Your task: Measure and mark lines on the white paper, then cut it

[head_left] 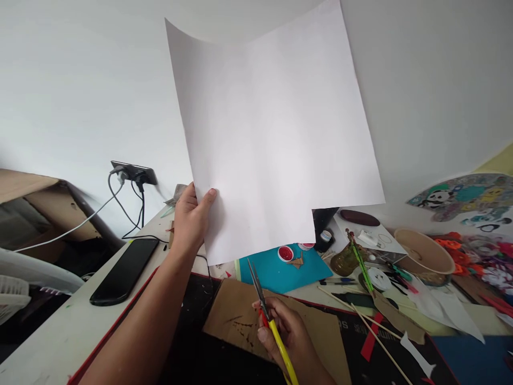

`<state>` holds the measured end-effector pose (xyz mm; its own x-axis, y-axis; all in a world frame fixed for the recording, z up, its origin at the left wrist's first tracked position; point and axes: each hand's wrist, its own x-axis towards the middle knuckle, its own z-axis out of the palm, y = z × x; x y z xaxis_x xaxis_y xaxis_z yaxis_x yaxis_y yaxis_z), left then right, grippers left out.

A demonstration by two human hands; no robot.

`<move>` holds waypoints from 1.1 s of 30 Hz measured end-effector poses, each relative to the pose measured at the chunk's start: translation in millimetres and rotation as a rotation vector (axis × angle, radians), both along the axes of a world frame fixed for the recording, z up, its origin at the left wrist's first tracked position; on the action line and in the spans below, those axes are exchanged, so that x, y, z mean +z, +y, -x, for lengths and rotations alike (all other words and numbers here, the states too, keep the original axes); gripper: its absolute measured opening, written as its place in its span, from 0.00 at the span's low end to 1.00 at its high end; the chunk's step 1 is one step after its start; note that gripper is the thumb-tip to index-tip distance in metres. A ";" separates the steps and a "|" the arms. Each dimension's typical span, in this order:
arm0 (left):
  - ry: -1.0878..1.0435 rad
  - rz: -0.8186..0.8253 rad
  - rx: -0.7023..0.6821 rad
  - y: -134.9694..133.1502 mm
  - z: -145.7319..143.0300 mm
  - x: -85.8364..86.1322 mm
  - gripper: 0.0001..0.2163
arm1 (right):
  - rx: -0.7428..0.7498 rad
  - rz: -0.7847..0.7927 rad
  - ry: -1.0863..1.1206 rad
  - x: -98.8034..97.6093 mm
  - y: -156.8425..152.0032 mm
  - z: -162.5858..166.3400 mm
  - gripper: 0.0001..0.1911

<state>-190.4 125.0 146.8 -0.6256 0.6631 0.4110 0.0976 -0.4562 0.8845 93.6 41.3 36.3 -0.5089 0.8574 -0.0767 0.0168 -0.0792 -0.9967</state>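
My left hand (192, 216) grips a large sheet of white paper (272, 133) by its lower left edge, thumb in front and fingers behind. The sheet is held up and curves slightly, with a notch cut from its lower right corner. Below it, my right hand (286, 331) is closed around scissors (276, 334) with yellow and red handles. Their blades point up toward the paper's bottom edge, apart from it, and look nearly together. Under the right hand lies a piece of brown cardboard (236, 315).
A black phone (125, 272) lies at left, near a power strip (134, 172) with plugged cables. A teal sheet (276, 272) bears a small red pot (286, 253). Sticks (380, 342), a brown bowl (425, 251), tape and paper scraps crowd the right. A cardboard box (44, 208) stands far left.
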 end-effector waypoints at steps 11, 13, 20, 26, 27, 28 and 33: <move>0.017 -0.020 -0.010 2.3 -2.5 -7.2 0.20 | 0.126 0.018 0.067 4.9 -4.5 13.4 0.31; 0.025 -0.024 -0.008 2.7 -3.8 -7.5 0.19 | 0.129 0.020 0.095 9.3 -4.4 23.1 0.32; 0.075 -0.011 0.017 2.1 -7.3 -8.2 0.18 | 0.185 0.082 0.146 24.0 -8.6 54.8 0.33; 0.112 0.001 0.035 0.6 -10.6 -7.3 0.18 | 0.218 0.112 0.130 26.4 -8.1 57.8 0.33; 0.115 0.000 0.036 0.4 -11.2 -6.8 0.18 | 0.216 0.109 0.137 26.1 -7.8 58.3 0.33; 0.118 -0.001 0.037 0.2 -11.8 -6.3 0.18 | 0.210 0.103 0.146 25.6 -7.5 59.1 0.33; 0.118 -0.007 0.037 -1.1 -13.7 -4.6 0.17 | 0.188 0.107 0.178 22.1 -6.8 62.9 0.33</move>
